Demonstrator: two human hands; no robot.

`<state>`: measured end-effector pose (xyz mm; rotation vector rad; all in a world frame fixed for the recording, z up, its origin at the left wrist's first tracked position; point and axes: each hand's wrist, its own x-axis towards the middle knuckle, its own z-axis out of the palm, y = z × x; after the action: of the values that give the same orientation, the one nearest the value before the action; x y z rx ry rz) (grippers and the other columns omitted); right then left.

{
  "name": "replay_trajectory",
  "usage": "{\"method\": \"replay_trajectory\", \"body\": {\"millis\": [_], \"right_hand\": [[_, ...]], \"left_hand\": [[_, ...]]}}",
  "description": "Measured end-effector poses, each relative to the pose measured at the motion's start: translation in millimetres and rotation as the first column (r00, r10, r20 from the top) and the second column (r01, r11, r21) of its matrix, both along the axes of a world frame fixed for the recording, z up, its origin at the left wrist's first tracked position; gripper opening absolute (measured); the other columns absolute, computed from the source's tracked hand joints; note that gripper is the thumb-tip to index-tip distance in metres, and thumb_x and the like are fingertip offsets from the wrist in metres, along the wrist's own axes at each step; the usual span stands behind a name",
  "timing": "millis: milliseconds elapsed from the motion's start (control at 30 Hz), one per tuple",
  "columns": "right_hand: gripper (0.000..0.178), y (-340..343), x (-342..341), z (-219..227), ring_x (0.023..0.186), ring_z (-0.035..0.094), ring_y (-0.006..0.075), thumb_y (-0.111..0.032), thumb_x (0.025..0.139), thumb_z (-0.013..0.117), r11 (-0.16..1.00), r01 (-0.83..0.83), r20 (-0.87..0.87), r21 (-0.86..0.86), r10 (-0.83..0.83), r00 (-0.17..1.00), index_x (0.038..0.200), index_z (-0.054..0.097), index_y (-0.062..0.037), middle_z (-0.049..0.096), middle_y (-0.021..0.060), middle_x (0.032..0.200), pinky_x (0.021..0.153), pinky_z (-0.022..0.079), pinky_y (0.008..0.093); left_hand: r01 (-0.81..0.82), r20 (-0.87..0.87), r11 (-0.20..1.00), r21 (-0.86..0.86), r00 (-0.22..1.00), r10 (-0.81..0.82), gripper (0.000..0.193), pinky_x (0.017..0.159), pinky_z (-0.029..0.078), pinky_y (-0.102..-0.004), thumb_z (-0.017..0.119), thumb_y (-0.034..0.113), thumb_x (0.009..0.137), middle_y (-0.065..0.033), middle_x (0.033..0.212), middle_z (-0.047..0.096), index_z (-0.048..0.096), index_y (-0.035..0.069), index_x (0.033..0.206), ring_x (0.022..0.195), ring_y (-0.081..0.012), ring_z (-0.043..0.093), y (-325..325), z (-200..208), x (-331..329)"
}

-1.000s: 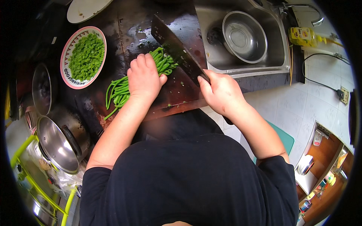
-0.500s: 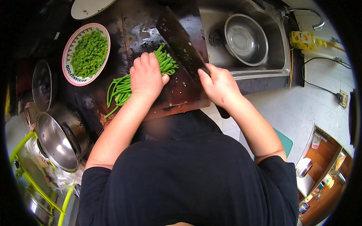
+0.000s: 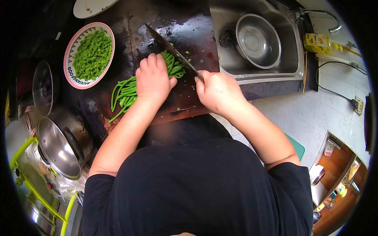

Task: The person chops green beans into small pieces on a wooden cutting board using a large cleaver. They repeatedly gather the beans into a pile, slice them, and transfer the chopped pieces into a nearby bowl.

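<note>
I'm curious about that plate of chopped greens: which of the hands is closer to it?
The left hand. It presses on the green beans, just right of the plate of chopped greens. The right hand grips the cleaver farther right, beyond the left hand.

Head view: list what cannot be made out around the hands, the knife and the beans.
- Knife handle: head view, wrapped inside the right hand.
- Middle of the green beans: head view, covered by the left hand.
- Near edge of the cutting board: head view, hidden by the person's black shirt.
- White plate: head view, cut off by the top edge.
</note>
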<state>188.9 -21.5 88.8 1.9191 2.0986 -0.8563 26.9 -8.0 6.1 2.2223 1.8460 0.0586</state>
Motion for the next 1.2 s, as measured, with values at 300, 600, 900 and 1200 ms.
{"method": "replay_trajectory", "body": {"millis": [300, 600, 900, 1200], "right_hand": [[0.032, -16.4, 40.1, -4.1, 0.083, 0.061, 0.0401, -0.032, 0.089, 0.049, 0.956, 0.294, -0.309, -0.007, -0.282, 0.908, 0.100, 0.061, -0.0047, 0.063, 0.0227, 0.083, 0.073, 0.048, 0.0440], [0.030, -37.6, 41.9, 24.3, 0.078, 0.062, 0.0389, -0.028, 0.089, 0.051, 0.949, 0.314, -0.350, -0.012, -0.299, 0.888, 0.105, 0.062, -0.0063, 0.063, 0.0214, 0.081, 0.070, 0.048, 0.0428], [0.028, -45.2, 32.0, 29.0, 0.078, 0.063, 0.0373, -0.026, 0.089, 0.051, 0.978, 0.164, -0.309, 0.126, -0.118, 0.944, 0.109, 0.061, -0.0096, 0.065, 0.0192, 0.080, 0.070, 0.050, 0.0445], [0.029, -28.0, 27.1, 29.3, 0.077, 0.062, 0.0396, -0.027, 0.090, 0.049, 0.995, 0.097, -0.166, 0.036, -0.090, 0.982, 0.105, 0.063, -0.0066, 0.065, 0.0208, 0.080, 0.072, 0.050, 0.0463]], "left_hand": [[0.002, -0.001, 1.000, 0.010, 1.000, -0.002, 0.077, 0.090, 0.043, -0.0400, 0.075, 0.035, 0.064, -0.0153, 0.119, 0.047, 0.043, -0.003, 0.122, 0.107, -0.0318, 0.047, -0.4, 0.6, -1.5], [0.015, 0.025, 0.996, 0.093, 1.000, -0.017, 0.070, 0.088, 0.043, -0.0414, 0.065, 0.047, 0.075, -0.0160, 0.116, 0.049, 0.045, -0.002, 0.121, 0.104, -0.0325, 0.048, -6.4, 1.0, -4.2], [0.001, 0.029, 0.963, 0.269, 1.000, -0.009, 0.051, 0.081, 0.044, -0.0400, 0.060, 0.031, 0.078, -0.0136, 0.109, 0.051, 0.049, -0.002, 0.116, 0.098, -0.0293, 0.049, -9.0, -17.2, -2.4], [0.031, 0.020, 0.969, 0.247, 0.999, -0.037, 0.054, 0.087, 0.042, -0.0412, 0.061, 0.029, 0.078, -0.0172, 0.116, 0.050, 0.046, -0.003, 0.119, 0.104, -0.0320, 0.049, -10.6, -16.6, 0.9]]}}
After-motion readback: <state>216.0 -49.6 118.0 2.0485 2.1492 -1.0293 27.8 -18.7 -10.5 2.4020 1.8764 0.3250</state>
